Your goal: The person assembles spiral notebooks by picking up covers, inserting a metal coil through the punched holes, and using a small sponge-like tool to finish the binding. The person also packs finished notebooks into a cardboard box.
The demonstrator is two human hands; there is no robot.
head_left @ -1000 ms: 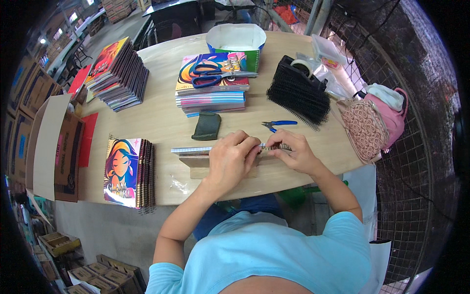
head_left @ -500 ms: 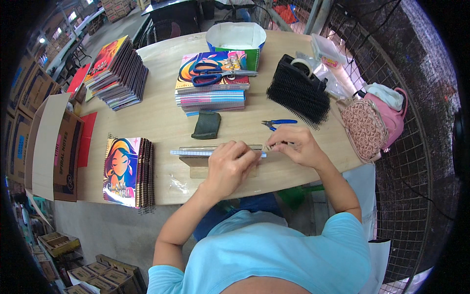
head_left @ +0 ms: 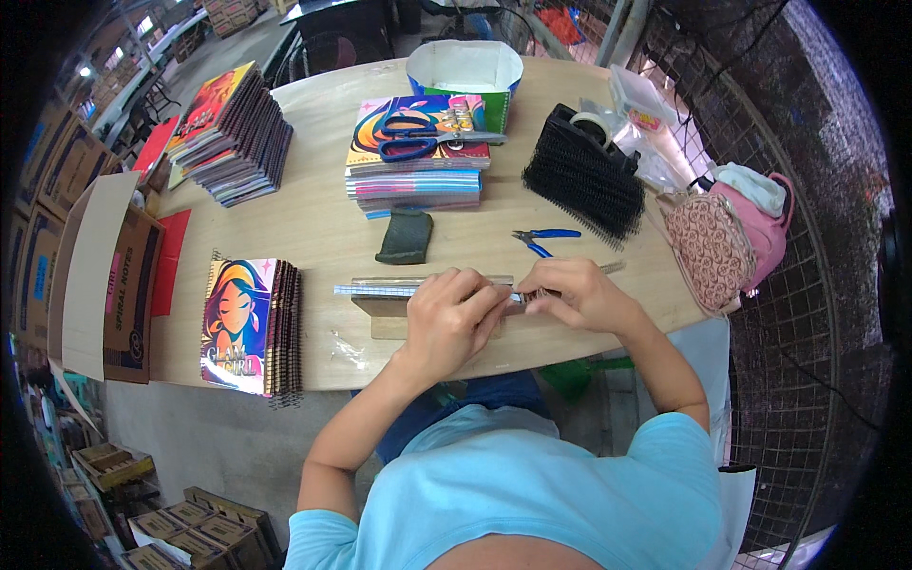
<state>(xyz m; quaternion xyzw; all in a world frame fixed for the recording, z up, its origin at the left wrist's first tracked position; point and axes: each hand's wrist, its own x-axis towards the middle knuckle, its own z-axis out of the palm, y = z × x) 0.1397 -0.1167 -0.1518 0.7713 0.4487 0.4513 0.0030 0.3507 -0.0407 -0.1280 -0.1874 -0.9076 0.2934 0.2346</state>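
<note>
On the near middle of the table, an unbound notebook (head_left: 369,291) stands on edge in a small wooden holder (head_left: 388,328), its paper edge facing up. My left hand (head_left: 452,318) is closed over the notebook's right part, fingers and thumb pinching its upper edge. Against the right end of that edge, my right hand (head_left: 581,296) pinches a thin spiral wire (head_left: 612,269), whose tail sticks out past the knuckles. The fingers cover most of the wire, so I cannot tell how far it is threaded. Blue-handled cutting pliers (head_left: 553,234) lie just beyond my right hand.
Bound notebooks (head_left: 237,328) are stacked at left, more (head_left: 233,133) behind. Scissors (head_left: 418,142) rest on a middle pile (head_left: 418,185), beside a dark pad (head_left: 405,237). Black spiral coils (head_left: 579,180) lie right, near a patterned pouch (head_left: 708,237). A carton (head_left: 131,294) stands at the left edge.
My right hand has moved slightly left and down, bringing the wire against the notebook's right end. My left hand keeps its grip. The whole view has shifted a little.
</note>
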